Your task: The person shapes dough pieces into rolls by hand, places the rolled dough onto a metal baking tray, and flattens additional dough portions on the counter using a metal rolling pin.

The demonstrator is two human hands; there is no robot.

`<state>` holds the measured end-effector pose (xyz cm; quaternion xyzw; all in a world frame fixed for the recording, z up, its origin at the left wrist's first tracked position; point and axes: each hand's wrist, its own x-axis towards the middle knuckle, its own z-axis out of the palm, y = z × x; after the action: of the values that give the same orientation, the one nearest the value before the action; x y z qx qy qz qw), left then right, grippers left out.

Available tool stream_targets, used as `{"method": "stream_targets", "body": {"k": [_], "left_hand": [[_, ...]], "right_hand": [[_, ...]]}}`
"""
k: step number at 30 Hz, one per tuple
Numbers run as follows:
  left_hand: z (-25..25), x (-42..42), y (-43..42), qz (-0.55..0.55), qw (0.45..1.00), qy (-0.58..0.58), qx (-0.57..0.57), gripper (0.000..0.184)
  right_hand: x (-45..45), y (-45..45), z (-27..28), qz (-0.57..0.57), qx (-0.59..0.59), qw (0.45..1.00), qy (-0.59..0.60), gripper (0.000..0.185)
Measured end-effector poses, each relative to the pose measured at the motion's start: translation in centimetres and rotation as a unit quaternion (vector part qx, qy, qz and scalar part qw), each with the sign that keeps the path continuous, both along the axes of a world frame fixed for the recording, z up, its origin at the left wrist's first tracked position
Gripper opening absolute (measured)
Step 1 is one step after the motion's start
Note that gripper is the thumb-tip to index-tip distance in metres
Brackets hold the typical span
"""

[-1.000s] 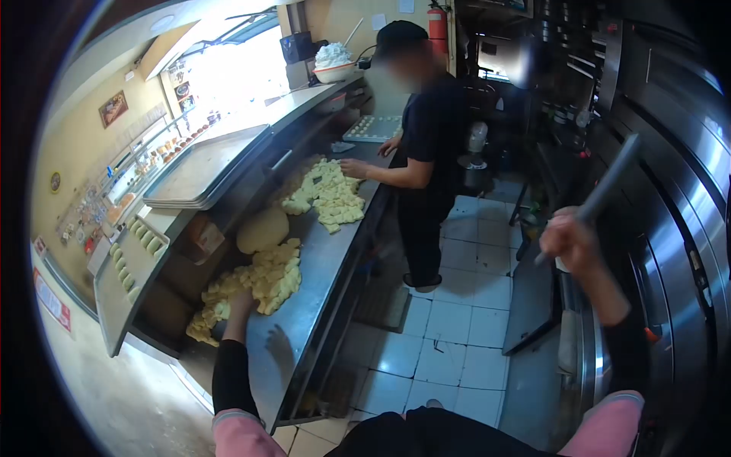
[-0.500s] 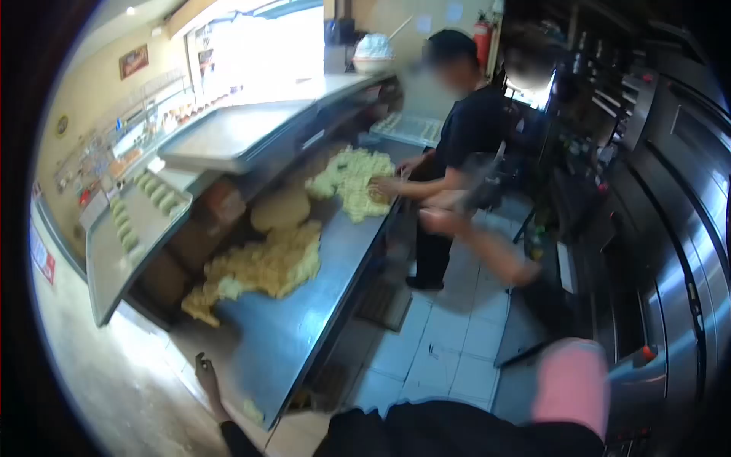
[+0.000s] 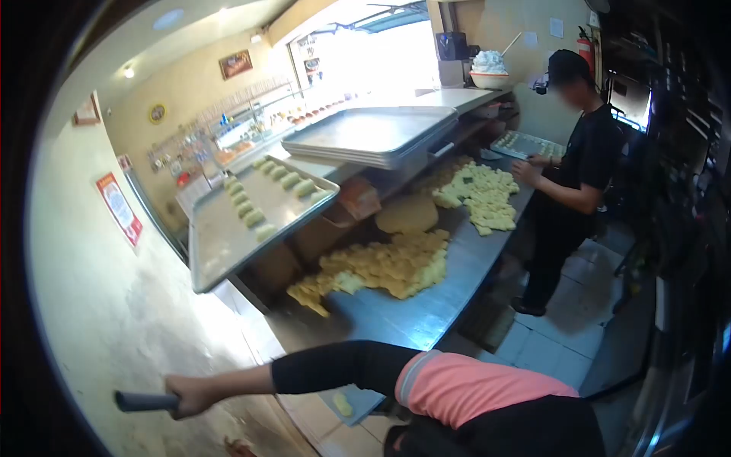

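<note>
My right arm, in a pink and black sleeve, stretches across to the left. My right hand (image 3: 192, 396) is closed around a dark grey bar (image 3: 145, 401), whose rounded end points left, in front of the pale wall. Only a small part of my left hand (image 3: 240, 448) shows at the bottom edge; its fingers are mostly cut off. Beyond my right arm, a lumpy mass of yellow dough (image 3: 381, 266) lies on the metal table (image 3: 388, 324). A smooth round of dough (image 3: 407, 213) and a second lumpy mass (image 3: 483, 198) lie farther along.
A co-worker in black (image 3: 586, 145) stands at the table's far right, hands above the dough. A tray (image 3: 228, 251) with rows of shaped dough pieces juts out at left. Stacked trays (image 3: 373, 129) rest on the shelf. A bowl (image 3: 489, 78) of white stuff stands behind.
My right arm has swung from the right across to the left with the bar. My left hand has dropped toward the bottom edge. The view has turned left; the co-worker's hands have lifted off the dough.
</note>
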<state>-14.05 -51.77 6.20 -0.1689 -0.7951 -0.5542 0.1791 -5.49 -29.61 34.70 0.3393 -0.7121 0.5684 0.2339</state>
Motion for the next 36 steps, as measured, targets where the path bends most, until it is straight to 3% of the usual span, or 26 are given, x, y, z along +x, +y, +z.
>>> {"method": "stream_targets", "body": {"k": [2,3,4,5,6,8,10,12,14,16,18,19,20,21,22,23,24,27,28,31,33,35,36], "left_hand": [[0.9,1.3,2.3,0.003,1.0,-0.017,-0.005,0.043],[0.9,1.6,3.7,-0.014,1.0,-0.026,-0.005,0.042],[0.7,1.7,5.4,-0.039,0.999,-0.033,-0.009,0.041],[0.4,1.7,7.4,-0.069,0.997,-0.041,-0.01,0.04],[-0.4,1.9,9.9,-0.107,0.993,-0.051,-0.009,0.039],[-1.3,2.5,15.2,-0.186,0.98,-0.071,-0.003,0.038],[-1.9,3.4,21.5,-0.285,0.954,-0.088,0.01,0.036],[-2.0,5.7,27.7,-0.372,0.922,-0.104,0.018,0.034],[-2.4,9.4,34.2,-0.427,0.898,-0.106,0.025,0.034],[-5.9,12.8,42.1,-0.561,0.809,-0.154,0.09,0.032],[-1.8,21.5,44.9,-0.589,0.789,-0.174,-0.016,0.033],[1.4,25.7,45.3,-0.643,0.761,-0.089,-0.021,0.033],[3.5,29.9,45.7,-0.677,0.726,-0.113,-0.04,0.034],[2.3,33.1,46.7,-0.71,0.696,-0.092,-0.056,0.034],[1.1,36.7,46.9,-0.735,0.665,-0.116,-0.061,0.033],[4.0,40.3,46.0,-0.765,0.632,-0.092,-0.079,0.034],[1.9,42.9,46.3,-0.803,0.594,-0.009,-0.053,0.036],[2.6,48.5,44.9,-0.87,0.47,-0.01,-0.149,0.04],[2.4,49.2,45.0,-0.889,0.426,-0.021,-0.169,0.041],[2.8,49.6,47.0,-0.897,0.393,0.086,-0.184,0.044],[2.7,48.3,48.0,-0.876,0.438,0.094,-0.181,0.045],[1.4,46.8,48.7,-0.844,0.504,0.071,-0.168,0.042],[0.7,45.7,48.4,-0.822,0.543,0.028,-0.17,0.04]], "right_hand": [[-1.7,0.9,-4.4,0.01,0.007,0.994,-0.106,0.026],[-1.1,2.4,-6.6,-0.011,0.044,0.995,-0.085,0.026],[-0.9,3.6,-9.7,-0.013,0.056,0.989,-0.139,0.026],[-2.2,4.9,-15.6,-0.06,0.063,0.991,-0.104,0.026],[2.8,6.8,-14.4,0.007,-0.018,0.992,-0.124,0.026],[6.1,11.0,-22.3,-0.093,0.075,0.954,-0.276,0.029],[11.7,15.1,-30.5,-0.162,0.052,0.945,-0.279,0.034],[21.3,18.9,-31.3,-0.21,0.027,0.909,-0.36,0.033],[31.0,21.6,-34.4,-0.287,-0.1,0.837,-0.456,0.028],[41.3,22.1,-37.3,-0.554,-0.066,0.741,-0.373,0.029],[51.0,20.6,-33.7,-0.612,-0.273,0.572,-0.473,0.031],[55.7,19.7,-31.3,-0.633,-0.379,0.472,-0.482,0.033],[59.7,18.1,-31.0,-0.69,-0.444,0.406,-0.402,0.031],[63.2,17.5,-32.8,-0.737,-0.511,0.296,-0.328,0.029],[65.3,15.1,-29.9,-0.776,-0.489,0.302,-0.259,0.028],[68.4,14.6,-31.6,-0.796,-0.518,0.264,-0.169,0.028],[70.1,13.8,-33.7,-0.805,-0.546,0.219,-0.078,0.027],[72.5,14.8,-35.8,-0.771,-0.59,0.24,-0.01,0.027],[72.6,16.6,-36.7,-0.751,-0.623,0.213,-0.046,0.03],[69.6,21.9,-40.0,-0.78,-0.548,0.289,-0.09,0.028],[66.4,25.6,-42.0,-0.765,-0.492,0.383,-0.163,0.026],[60.7,27.5,-35.5,-0.784,-0.396,0.419,-0.231,0.031],[59.8,30.1,-42.2,-0.782,-0.283,0.469,-0.297,0.041]]}}
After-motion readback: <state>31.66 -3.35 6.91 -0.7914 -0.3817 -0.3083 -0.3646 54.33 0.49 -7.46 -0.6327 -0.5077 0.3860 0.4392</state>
